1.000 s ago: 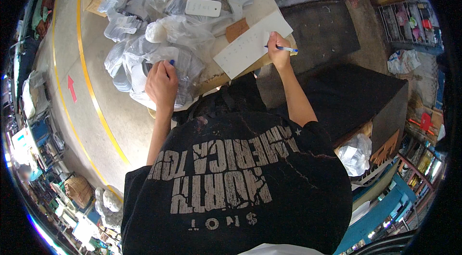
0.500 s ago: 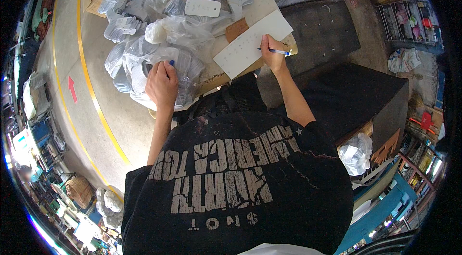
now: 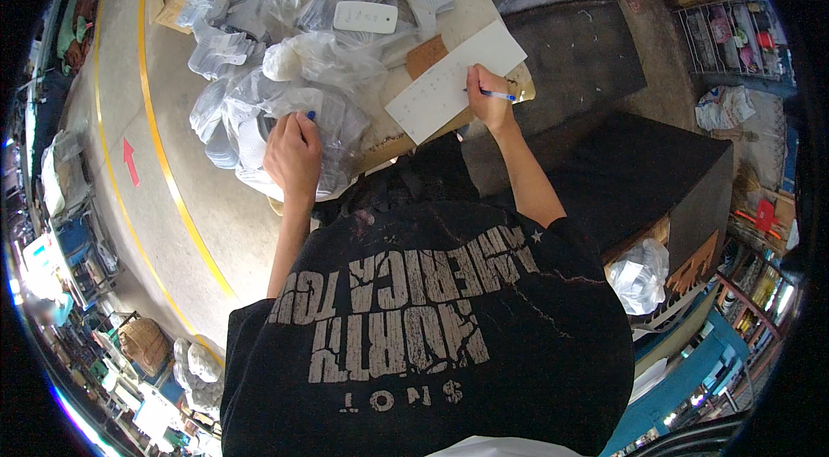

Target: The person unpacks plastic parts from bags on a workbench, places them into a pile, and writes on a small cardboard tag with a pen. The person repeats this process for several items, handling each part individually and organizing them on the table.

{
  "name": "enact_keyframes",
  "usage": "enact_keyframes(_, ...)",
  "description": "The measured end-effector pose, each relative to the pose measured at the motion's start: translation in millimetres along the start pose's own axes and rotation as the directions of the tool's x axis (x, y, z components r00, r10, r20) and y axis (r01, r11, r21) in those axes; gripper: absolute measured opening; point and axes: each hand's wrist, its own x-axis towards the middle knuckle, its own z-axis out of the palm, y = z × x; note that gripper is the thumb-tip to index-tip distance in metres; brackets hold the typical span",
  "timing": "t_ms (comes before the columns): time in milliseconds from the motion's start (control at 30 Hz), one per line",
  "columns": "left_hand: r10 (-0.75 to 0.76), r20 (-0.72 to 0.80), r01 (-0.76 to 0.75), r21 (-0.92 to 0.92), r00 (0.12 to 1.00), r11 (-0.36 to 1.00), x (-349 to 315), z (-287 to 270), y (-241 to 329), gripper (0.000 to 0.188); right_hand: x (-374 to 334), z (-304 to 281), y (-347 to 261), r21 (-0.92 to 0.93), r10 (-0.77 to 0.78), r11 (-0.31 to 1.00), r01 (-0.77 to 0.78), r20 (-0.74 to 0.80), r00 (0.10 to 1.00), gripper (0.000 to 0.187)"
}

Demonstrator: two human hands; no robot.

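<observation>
My right hand is closed round a blue-and-white pen. It rests on a long white card that bears small handwritten marks and lies at the table's right edge. At the near left, my left hand is closed, with a small blue piece that looks like a pen cap showing at its fingertips. Under and beside that hand is a clear plastic bag of grey, flat-looking parts. Part of the pen is hidden by my right fingers.
More bagged grey parts cover the table's left side, with a white tag on top. A brown piece lies beside the card. Right of the table stands a dark box-like surface. The floor at left has yellow lines.
The pen has shifted slightly in my right hand, its end a little lower and further left. The card and left hand have barely shifted in the view.
</observation>
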Motion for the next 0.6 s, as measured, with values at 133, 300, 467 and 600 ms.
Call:
enact_keyframes(133,-0.002,0.017,0.002,0.008,1.000,1.000,0.5,-1.6,1.2,0.033,-7.6,7.3,20.6,0.338,0.137,0.937,-0.087,-0.127,0.982,0.042)
enact_keyframes(300,0.000,-0.004,0.000,-0.022,1.000,1.000,0.3,-3.6,-0.6,0.029,-3.8,-25.0,-17.1,0.761,0.594,0.575,-0.301,-0.136,0.793,0.042)
enact_keyframes(467,-0.101,0.002,0.098,-0.234,0.995,0.967,-2.4,-19.2,1.0,0.030,-7.3,-51.0,-60.7,0.772,0.395,0.605,-0.194,-0.079,0.915,0.036)
enact_keyframes(600,-0.098,0.024,0.097,-0.513,0.995,0.853,-9.7,-31.9,11.1,0.027,-7.9,-73.8,-140.0,0.735,0.125,0.650,-0.190,0.143,0.982,0.037)
